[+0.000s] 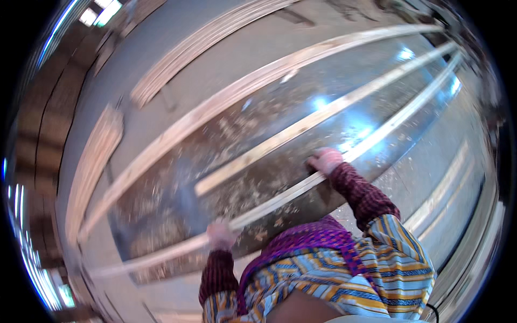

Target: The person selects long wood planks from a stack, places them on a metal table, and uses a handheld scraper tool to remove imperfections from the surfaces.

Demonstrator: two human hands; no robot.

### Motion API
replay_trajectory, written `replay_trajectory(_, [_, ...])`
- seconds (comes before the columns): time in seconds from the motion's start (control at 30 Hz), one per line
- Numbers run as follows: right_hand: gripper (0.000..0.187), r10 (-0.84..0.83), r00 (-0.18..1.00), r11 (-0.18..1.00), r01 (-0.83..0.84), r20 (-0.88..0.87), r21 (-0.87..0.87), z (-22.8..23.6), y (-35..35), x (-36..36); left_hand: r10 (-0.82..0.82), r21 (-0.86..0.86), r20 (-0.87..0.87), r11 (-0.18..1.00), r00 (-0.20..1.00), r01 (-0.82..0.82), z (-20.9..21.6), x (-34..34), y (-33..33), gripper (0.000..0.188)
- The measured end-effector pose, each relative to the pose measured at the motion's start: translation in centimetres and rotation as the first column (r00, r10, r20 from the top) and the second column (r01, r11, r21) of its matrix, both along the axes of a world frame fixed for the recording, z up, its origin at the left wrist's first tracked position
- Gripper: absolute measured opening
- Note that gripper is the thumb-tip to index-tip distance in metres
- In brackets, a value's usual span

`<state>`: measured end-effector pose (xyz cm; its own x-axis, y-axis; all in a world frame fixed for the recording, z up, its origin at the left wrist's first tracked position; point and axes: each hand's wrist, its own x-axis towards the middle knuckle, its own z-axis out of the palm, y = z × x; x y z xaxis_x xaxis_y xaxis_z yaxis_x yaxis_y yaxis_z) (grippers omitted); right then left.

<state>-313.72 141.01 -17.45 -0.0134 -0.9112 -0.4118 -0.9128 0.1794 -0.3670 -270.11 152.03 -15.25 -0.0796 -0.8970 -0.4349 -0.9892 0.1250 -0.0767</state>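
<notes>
Across a dark, shaving-strewn worktop (231,141) now, gripping a long pale strip (277,199) angled from eight o'clock to two. Clasping with the left hand (222,235) at seven, with the right hand (326,160) at three, too blurred to tell each finger. Looks midway: strip in hand, not yet released. Perhaps still left: a second strip (301,126) just beyond, toward two, plus bundles (204,41) at eleven and nine.

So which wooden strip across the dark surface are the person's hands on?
The near strip, closest to the body: the left hand and right hand are on it. The middle strip and the far strips lie untouched.
</notes>
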Motion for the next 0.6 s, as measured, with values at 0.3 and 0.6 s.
replay_trajectory(0.3, [0.045, -0.001, 1.000, 1.000, 0.001, 0.026, -0.003, 1.4, 0.5, -0.9, 0.022, -0.153, 0.213, 0.988, 0.977, 0.011, -6.5, 3.4, 1.1, 0.073])
replay_trajectory(0.6, [0.047, 0.020, 0.999, 1.000, -0.020, 0.030, 0.008, 1.8, 0.3, -0.5, 0.067, -0.010, 0.188, 0.998, 0.980, -0.066, -3.3, 3.4, -0.3, 0.056])
